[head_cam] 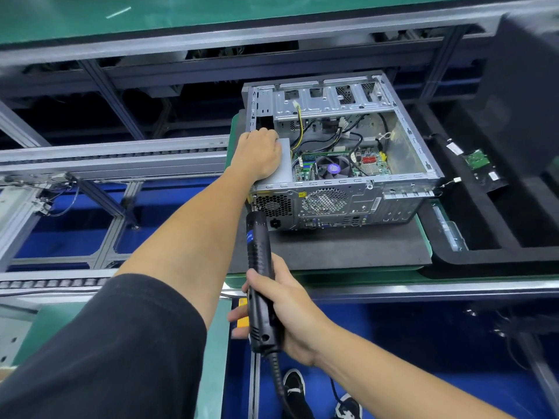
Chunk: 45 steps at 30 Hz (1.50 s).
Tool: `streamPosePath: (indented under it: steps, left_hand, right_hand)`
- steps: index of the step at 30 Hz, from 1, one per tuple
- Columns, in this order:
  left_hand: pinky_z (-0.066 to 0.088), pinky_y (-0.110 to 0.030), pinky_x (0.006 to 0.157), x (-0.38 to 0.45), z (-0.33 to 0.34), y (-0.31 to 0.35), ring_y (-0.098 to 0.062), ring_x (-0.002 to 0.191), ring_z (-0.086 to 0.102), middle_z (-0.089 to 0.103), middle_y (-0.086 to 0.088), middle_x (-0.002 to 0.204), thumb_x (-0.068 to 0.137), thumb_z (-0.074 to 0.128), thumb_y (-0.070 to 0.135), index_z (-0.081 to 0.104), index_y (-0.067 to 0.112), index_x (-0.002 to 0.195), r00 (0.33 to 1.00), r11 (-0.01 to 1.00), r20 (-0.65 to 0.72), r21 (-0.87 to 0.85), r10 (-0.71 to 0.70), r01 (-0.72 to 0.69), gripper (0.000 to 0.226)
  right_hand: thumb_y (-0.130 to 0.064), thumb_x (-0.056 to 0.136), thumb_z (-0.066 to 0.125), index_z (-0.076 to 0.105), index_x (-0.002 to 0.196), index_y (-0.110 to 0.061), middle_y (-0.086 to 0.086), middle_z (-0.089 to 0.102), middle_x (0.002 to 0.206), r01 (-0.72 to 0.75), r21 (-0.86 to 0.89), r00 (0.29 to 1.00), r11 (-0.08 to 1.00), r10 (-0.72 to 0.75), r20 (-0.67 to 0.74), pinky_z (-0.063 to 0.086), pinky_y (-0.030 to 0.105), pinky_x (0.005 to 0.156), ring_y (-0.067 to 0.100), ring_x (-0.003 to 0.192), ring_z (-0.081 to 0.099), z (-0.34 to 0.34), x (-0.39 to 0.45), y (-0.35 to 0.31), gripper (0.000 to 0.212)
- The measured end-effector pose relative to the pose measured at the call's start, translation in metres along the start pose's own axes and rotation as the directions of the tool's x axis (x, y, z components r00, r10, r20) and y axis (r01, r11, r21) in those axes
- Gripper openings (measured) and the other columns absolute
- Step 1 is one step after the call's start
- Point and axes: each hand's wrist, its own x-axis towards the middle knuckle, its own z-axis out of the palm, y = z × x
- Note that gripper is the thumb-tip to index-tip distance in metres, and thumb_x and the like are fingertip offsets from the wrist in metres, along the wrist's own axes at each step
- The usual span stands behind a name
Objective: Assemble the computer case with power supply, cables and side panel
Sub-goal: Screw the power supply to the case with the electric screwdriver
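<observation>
Silver case [402,176], grey PSU [286,164], black screwdriver [260,267], green belt [423,228].

**Electronics assembly line, factory floor**

Clearly an industrial workstation, not a home or office. Roller conveyor rails [115,160] of grey aluminium profile running across the view, with a framework of the same profile [106,207] beneath. Green anti-static matting [211,13] on the upper shelf. Blue floor [423,358] below. Open computer case [341,152] lying on a black foam pad [332,246] atop a green carrier pallet [423,228]. Black foam tray [484,207] alongside, compartments holding a loose circuit board [476,160]. Corded electric screwdriver [260,282] of the production-line kind in use.
</observation>
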Motion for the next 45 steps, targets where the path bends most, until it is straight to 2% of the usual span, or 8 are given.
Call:
streamPosePath:
  steps: [7, 12, 17, 20, 25, 34, 40, 45]
  left_hand:
    - [0.029, -0.042, 0.097, -0.004, -0.004, 0.005, -0.032, 0.103, 0.05, 0.056, -0.013, 0.109, 0.101, 0.026, 0.024, 0.056, 0.007, 0.113, 1.0, 1.0, 0.015, 0.011, -0.026, 0.026, 0.037]
    - [0.03, -0.043, 0.098, -0.003, -0.004, 0.005, -0.035, 0.106, 0.051, 0.057, -0.016, 0.113, 0.101, 0.026, 0.025, 0.056, 0.005, 0.116, 1.0, 0.999, 0.009, 0.044, -0.014, 0.013, 0.039]
    - [0.03, -0.043, 0.097, -0.003, -0.004, 0.006, -0.036, 0.106, 0.051, 0.057, -0.017, 0.114, 0.101, 0.026, 0.024, 0.056, 0.005, 0.116, 1.0, 0.998, 0.01, 0.07, -0.01, 0.009, 0.039]
    - [0.03, -0.043, 0.097, -0.003, -0.004, 0.006, -0.036, 0.107, 0.05, 0.057, -0.017, 0.114, 0.101, 0.026, 0.024, 0.056, 0.005, 0.117, 1.0, 0.998, 0.014, 0.067, -0.019, 0.018, 0.039]
    - [0.029, -0.042, 0.099, -0.004, -0.005, 0.007, -0.036, 0.109, 0.049, 0.056, -0.017, 0.117, 0.101, 0.026, 0.025, 0.055, 0.006, 0.12, 1.0, 0.998, 0.015, 0.064, -0.024, 0.023, 0.039]
    - [0.03, -0.042, 0.097, -0.005, -0.004, 0.006, -0.035, 0.108, 0.05, 0.057, -0.016, 0.115, 0.101, 0.026, 0.026, 0.056, 0.007, 0.119, 1.0, 0.998, 0.015, 0.059, -0.016, 0.015, 0.039]
    - [0.029, -0.042, 0.097, -0.004, -0.004, 0.004, -0.033, 0.105, 0.051, 0.058, -0.015, 0.113, 0.101, 0.026, 0.025, 0.056, 0.007, 0.117, 1.0, 0.999, 0.009, 0.039, -0.016, 0.015, 0.038]
    - [0.029, -0.041, 0.098, -0.004, -0.004, 0.004, -0.033, 0.106, 0.05, 0.057, -0.014, 0.113, 0.101, 0.027, 0.024, 0.056, 0.007, 0.118, 1.0, 0.999, 0.012, 0.034, -0.025, 0.025, 0.037]
  right_hand:
    - [-0.024, 0.102, 0.055, 0.041, 0.128, -0.029, 0.008, 0.052, 0.104, -0.037, -0.038, 0.999, 0.999, 0.036, -0.03, 0.053, 0.037, 0.059, 0.022, 0.062, 0.057, 0.007, -0.001, -0.004, 0.03]
    - [-0.014, 0.101, 0.05, 0.04, 0.122, -0.021, 0.015, 0.048, 0.104, -0.04, -0.035, 0.999, 0.999, 0.04, 0.0, 0.052, 0.034, 0.054, 0.025, 0.06, 0.055, 0.005, -0.004, -0.006, 0.024]
    - [0.0, 0.073, 0.043, 0.043, 0.129, -0.018, 0.015, 0.045, 0.105, -0.054, 0.044, 0.993, 0.998, 0.049, 0.11, 0.054, 0.039, 0.062, 0.03, 0.069, 0.054, -0.004, -0.006, -0.01, 0.059]
    - [0.008, 0.071, 0.035, 0.041, 0.137, -0.015, 0.016, 0.043, 0.109, -0.057, 0.047, 0.991, 0.997, 0.051, 0.126, 0.055, 0.04, 0.064, 0.032, 0.071, 0.055, -0.008, -0.006, -0.011, 0.069]
    - [0.005, 0.052, 0.037, 0.043, 0.135, -0.015, 0.015, 0.044, 0.106, -0.057, 0.062, 0.992, 0.996, 0.049, 0.116, 0.053, 0.041, 0.066, 0.033, 0.071, 0.054, -0.009, -0.005, -0.011, 0.085]
    - [0.006, 0.047, 0.035, 0.043, 0.135, -0.018, 0.013, 0.049, 0.1, -0.088, 0.049, 0.992, 0.995, 0.083, 0.096, 0.052, 0.036, 0.061, 0.033, 0.073, 0.056, -0.01, -0.004, -0.011, 0.092]
    - [0.006, 0.046, 0.034, 0.044, 0.137, -0.019, 0.013, 0.05, 0.102, -0.118, 0.055, 0.991, 0.991, 0.114, 0.076, 0.051, 0.041, 0.067, 0.033, 0.073, 0.056, -0.01, -0.003, -0.013, 0.095]
    - [0.014, 0.06, 0.025, 0.044, 0.138, -0.023, 0.014, 0.046, 0.101, -0.139, 0.014, 0.989, 0.99, 0.138, 0.057, 0.05, 0.043, 0.069, 0.033, 0.076, 0.053, -0.009, -0.004, -0.016, 0.088]
